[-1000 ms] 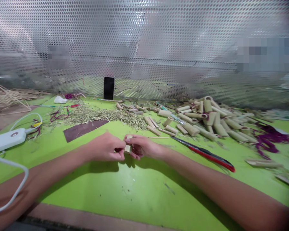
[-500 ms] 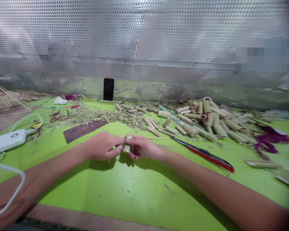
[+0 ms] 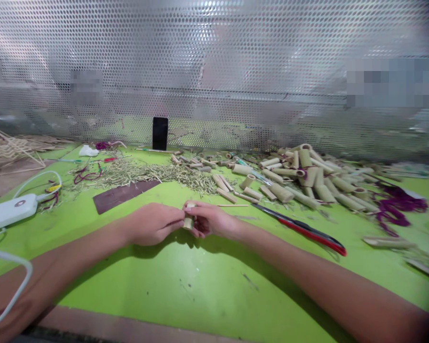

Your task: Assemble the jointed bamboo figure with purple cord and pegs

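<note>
Between both hands, just above the green table, is a short pale bamboo piece [image 3: 188,222]. My right hand [image 3: 210,220] grips it from the right, thumb and fingers closed around its side. From the left, my left hand [image 3: 154,224] meets it with fingers pressed together, their tips at the bamboo's left edge. Whether a smaller thing sits in the left fingertips is hidden. Beyond the right hand lie a thin stick [image 3: 232,206] and a red and black utility knife [image 3: 300,229] with its blade pointing left.
Cut bamboo tubes [image 3: 318,178] are heaped at the right, beside purple yarn [image 3: 396,209]. Thin shavings [image 3: 153,174] spread behind a dark brown strip [image 3: 125,195]. A phone [image 3: 160,133] leans on the perforated metal screen [image 3: 214,71]. A white cabled device [image 3: 12,212] lies left.
My left hand has turned slightly, and its fingers have drawn together lower on the bamboo piece's left side. The right hand keeps its grip. The whole view has shifted a little.
</note>
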A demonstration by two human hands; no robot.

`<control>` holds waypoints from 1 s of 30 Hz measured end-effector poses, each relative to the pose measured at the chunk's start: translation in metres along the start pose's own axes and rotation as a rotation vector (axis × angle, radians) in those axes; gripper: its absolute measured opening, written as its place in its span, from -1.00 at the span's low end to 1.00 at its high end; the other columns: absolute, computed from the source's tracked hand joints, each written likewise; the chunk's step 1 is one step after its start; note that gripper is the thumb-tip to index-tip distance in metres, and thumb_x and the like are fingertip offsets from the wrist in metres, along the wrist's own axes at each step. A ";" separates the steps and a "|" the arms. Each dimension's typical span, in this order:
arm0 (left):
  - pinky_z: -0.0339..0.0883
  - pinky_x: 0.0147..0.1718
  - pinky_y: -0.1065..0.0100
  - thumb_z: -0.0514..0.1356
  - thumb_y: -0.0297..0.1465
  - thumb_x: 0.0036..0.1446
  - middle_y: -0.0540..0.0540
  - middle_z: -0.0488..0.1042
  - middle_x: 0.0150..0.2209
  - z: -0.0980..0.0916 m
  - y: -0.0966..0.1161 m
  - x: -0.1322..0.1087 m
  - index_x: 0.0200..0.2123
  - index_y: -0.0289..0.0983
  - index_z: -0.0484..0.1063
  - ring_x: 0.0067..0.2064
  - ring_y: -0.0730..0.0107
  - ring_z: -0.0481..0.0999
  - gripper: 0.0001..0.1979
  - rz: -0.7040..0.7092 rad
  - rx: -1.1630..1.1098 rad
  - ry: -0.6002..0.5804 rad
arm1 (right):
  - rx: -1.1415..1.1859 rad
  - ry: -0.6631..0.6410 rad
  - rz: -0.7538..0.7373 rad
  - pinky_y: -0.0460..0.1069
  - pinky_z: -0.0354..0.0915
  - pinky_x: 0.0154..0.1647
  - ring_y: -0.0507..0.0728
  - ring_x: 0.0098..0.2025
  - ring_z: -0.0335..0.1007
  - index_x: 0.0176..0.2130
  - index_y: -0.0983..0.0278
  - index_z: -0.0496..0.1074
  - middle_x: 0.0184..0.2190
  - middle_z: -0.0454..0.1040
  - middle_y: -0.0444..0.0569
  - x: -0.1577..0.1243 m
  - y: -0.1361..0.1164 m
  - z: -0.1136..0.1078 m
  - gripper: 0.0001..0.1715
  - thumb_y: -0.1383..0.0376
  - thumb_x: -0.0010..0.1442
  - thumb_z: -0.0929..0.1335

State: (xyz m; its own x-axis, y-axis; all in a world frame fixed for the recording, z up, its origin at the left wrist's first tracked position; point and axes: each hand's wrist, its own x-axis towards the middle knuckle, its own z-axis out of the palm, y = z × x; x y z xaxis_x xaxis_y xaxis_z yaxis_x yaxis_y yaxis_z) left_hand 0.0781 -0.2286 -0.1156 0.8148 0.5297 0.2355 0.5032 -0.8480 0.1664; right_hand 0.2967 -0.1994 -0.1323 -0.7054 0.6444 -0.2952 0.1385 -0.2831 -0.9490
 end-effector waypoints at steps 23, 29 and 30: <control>0.12 -0.51 0.40 0.19 -0.58 0.07 0.05 0.43 -0.59 -0.004 -0.006 0.004 -0.53 -0.26 0.37 -0.54 0.46 0.36 -0.82 0.191 0.022 0.117 | -0.127 0.007 0.011 -0.06 0.17 -0.54 0.03 -0.54 0.37 -0.27 0.23 0.30 -0.56 0.46 -0.13 -0.006 -0.005 0.006 -0.62 -0.01 0.34 0.36; 0.14 -0.50 0.40 0.19 -0.60 0.03 0.07 0.42 -0.60 -0.005 -0.008 0.008 -0.54 -0.25 0.37 -0.54 0.47 0.35 -0.82 0.172 0.020 0.092 | -0.133 -0.052 -0.025 -0.08 0.16 -0.57 0.04 -0.54 0.41 -0.25 0.26 0.34 -0.56 0.50 -0.07 -0.002 -0.008 0.003 -0.64 0.02 0.35 0.33; 0.15 -0.49 0.41 0.19 -0.60 0.03 0.07 0.42 -0.60 -0.004 -0.008 0.009 -0.54 -0.25 0.37 -0.54 0.48 0.35 -0.82 0.163 0.023 0.080 | -0.136 -0.056 -0.033 -0.09 0.15 -0.58 0.04 -0.54 0.43 -0.26 0.26 0.34 -0.56 0.51 -0.06 -0.002 -0.009 0.003 -0.65 0.03 0.36 0.32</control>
State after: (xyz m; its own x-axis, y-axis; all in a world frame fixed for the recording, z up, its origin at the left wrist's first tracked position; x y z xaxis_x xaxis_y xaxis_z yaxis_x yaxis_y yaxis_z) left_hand 0.0799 -0.2168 -0.1106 0.8610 0.3844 0.3329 0.3738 -0.9223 0.0982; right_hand 0.2949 -0.2003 -0.1226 -0.7483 0.6100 -0.2608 0.2048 -0.1616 -0.9654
